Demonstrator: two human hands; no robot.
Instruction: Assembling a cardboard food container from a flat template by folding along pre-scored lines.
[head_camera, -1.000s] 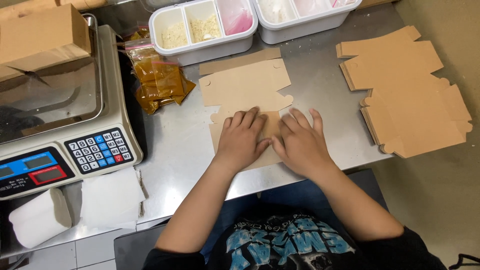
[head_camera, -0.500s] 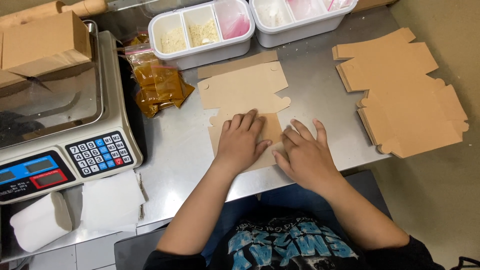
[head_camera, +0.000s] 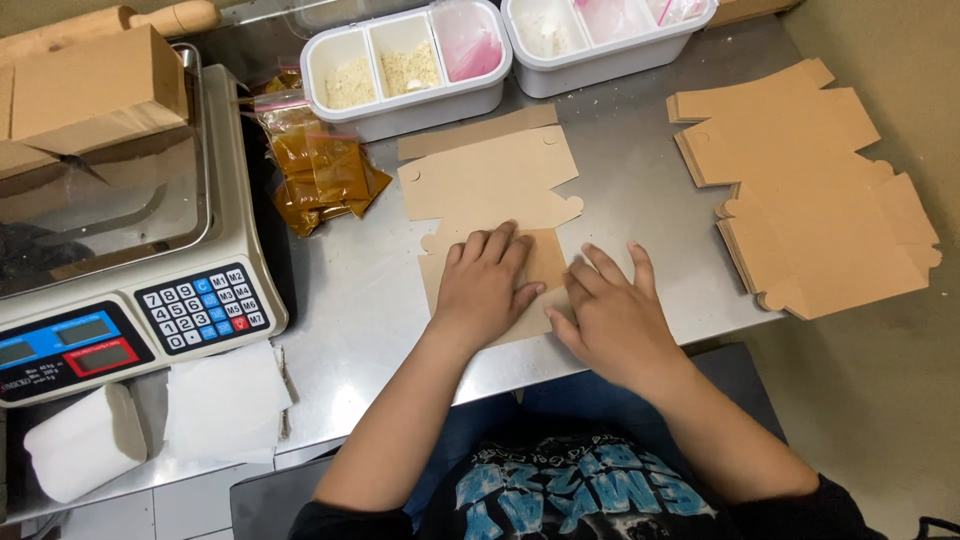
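A flat brown cardboard box blank (head_camera: 490, 180) lies on the steel table (head_camera: 640, 180), its near part folded toward me. My left hand (head_camera: 485, 285) lies palm down on the folded near section, fingers apart and flat. Just to its right my right hand (head_camera: 610, 315) rests at the blank's near right edge, thumb against the cardboard and fingers spread over the table.
A stack of unfolded box blanks (head_camera: 810, 200) sits at the right. A digital scale (head_camera: 120, 260) carrying a folded brown box (head_camera: 90, 90) stands at left, with white paper (head_camera: 225, 400) in front. Bags of brown snacks (head_camera: 320, 170) and two white divided containers (head_camera: 400, 60) lie behind.
My right hand has slid right and toward me, off the folded section to its edge. My left hand has stayed pressed on the cardboard.
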